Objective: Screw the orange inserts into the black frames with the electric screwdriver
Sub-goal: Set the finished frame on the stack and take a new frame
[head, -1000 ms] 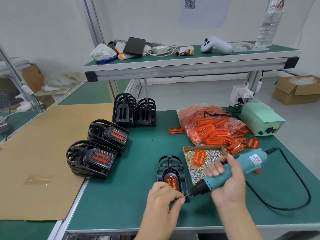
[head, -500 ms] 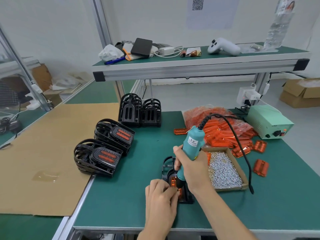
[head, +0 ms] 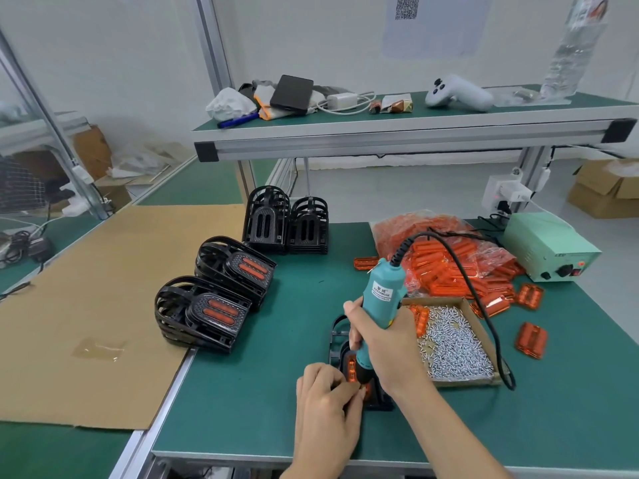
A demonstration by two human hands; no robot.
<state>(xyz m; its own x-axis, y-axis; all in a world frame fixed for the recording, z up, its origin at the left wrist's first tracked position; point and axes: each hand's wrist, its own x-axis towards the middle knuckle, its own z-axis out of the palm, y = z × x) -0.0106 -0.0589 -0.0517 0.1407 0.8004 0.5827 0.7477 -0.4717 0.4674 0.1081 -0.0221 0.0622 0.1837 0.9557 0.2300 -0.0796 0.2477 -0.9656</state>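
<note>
Right hand (head: 387, 344) wrapped around upright teal electric screwdriver (head: 378, 305), tip down on orange insert (head: 352, 368) in black frame (head: 340, 344) at near surface (head: 242, 392) edge; left hand (head: 328, 406) pinching beside tip.

Green table (head: 262, 402) carries screw box (head: 460, 350); left of box: black frame (head: 337, 335), finished frame stacks (head: 207, 312); behind box: orange insert bag (head: 435, 250), power supply (head: 549, 247).

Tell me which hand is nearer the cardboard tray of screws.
Right. The right hand grips the screwdriver just beside the tray of screws, at its left edge. The left hand sits farther off, at the black frame's near end.
</note>
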